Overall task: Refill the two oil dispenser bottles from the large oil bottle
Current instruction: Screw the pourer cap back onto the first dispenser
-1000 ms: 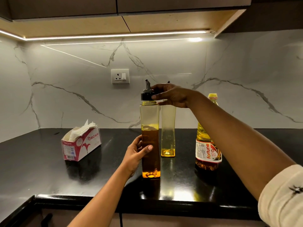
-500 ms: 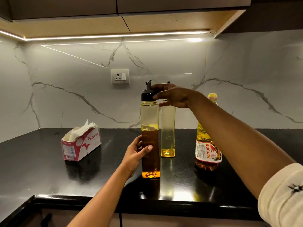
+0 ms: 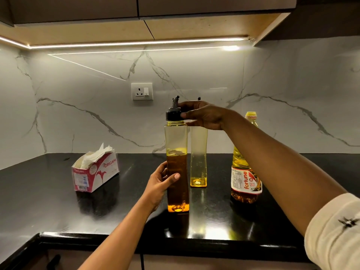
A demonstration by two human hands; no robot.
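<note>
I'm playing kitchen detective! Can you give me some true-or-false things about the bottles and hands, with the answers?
1. The left hand grips the tall clear plastic dispenser bottle, which is partly full of dark oil. True.
2. The right hand holds the big yellow-capped Fortune oil bottle. False: its fingers are on the black spout cap of the gripped bottle, and the big bottle stands untouched.
3. The second clear dispenser bottle is nearly empty. True.
4. The pink and white tissue box sits right of the bottles. False: it sits to their left on the black countertop.
</note>
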